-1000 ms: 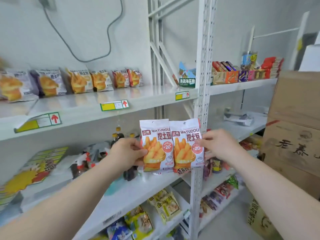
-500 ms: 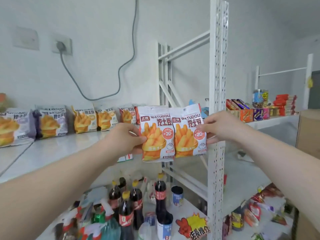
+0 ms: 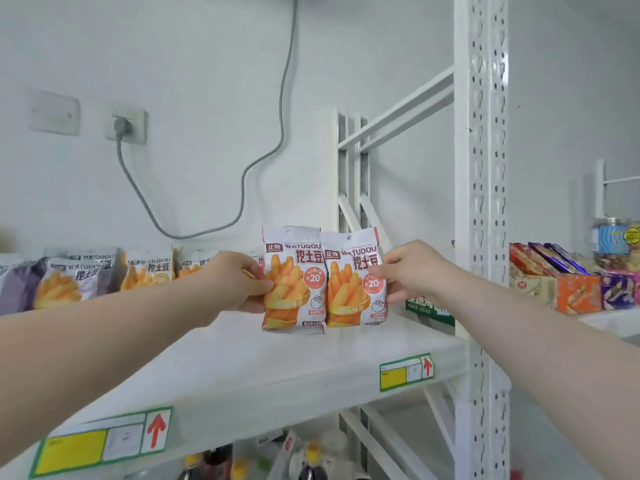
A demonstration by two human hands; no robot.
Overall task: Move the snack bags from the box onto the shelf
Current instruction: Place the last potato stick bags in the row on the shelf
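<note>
Two white-and-orange snack bags printed with fries are held upright side by side over the white shelf (image 3: 263, 372). My left hand (image 3: 232, 285) grips the left snack bag (image 3: 294, 282) at its left edge. My right hand (image 3: 412, 271) pinches the right snack bag (image 3: 353, 282) at its right edge. Their bottoms are at or just above the shelf surface; contact is not clear. A row of similar snack bags (image 3: 145, 268) leans against the wall further left on the same shelf. The box is out of view.
A white perforated upright post (image 3: 481, 202) stands just right of my right hand. Beyond it, a neighbouring shelf carries colourful snack boxes (image 3: 568, 285). A green-labelled pack (image 3: 429, 306) sits behind the right bag. A grey cable (image 3: 242, 181) hangs on the wall. Bottles (image 3: 214, 462) stand below.
Both hands have carried the two bags up from the lower shelf level and forward over the upper shelf, toward the row by the wall. The view has tilted upward.
</note>
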